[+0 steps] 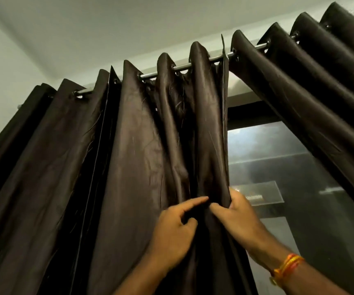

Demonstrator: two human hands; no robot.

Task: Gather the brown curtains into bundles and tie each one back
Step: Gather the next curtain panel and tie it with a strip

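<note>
Glossy dark-brown curtains (142, 158) in deep vertical folds, ungathered, untied, on a rod.

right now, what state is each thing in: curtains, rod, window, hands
left curtain, hanging, untied
middle curtain, hanging loose, untied
right curtain, hanging pleated, untied
rod, threaded through the eyelets
window, partly uncovered
left hand, index finger touching a fold
right hand, grips middle curtain's edge

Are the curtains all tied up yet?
Not yet. No curtain is tied. Right now the right hand grips the edge of the middle curtain beside the window, and the left hand touches its folds. Still left: bunching and tying it, then the right curtain and left curtain.
</note>
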